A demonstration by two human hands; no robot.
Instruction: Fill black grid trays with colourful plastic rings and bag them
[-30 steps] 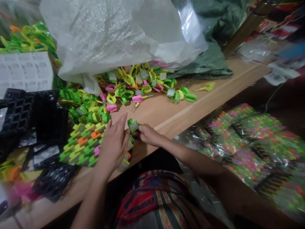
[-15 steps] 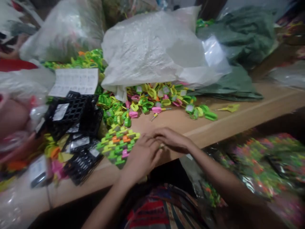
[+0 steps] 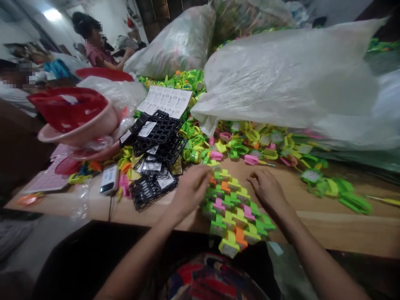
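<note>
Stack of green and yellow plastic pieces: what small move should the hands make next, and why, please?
Probably the right hand should push the stack back from the table edge: its near end seems to overhang, and the hand is beside it.

No wording can be read anywhere in this view; all the print is too small or blurred. A white printed sheet [image 3: 164, 102] carries neat rows of tiny text blocks, none legible. Small white paper labels [image 3: 147, 129] sit on the black plastic rack [image 3: 162, 135], and more [image 3: 165, 181] sit on a lower black rack [image 3: 150, 191], their marks unreadable. A white packet [image 3: 109, 179] near the worktop's edge shows a dark patch and faint print that cannot be made out. The green plastic piece [image 3: 311, 176] at the right bears a pale square label, also illegible.
</note>
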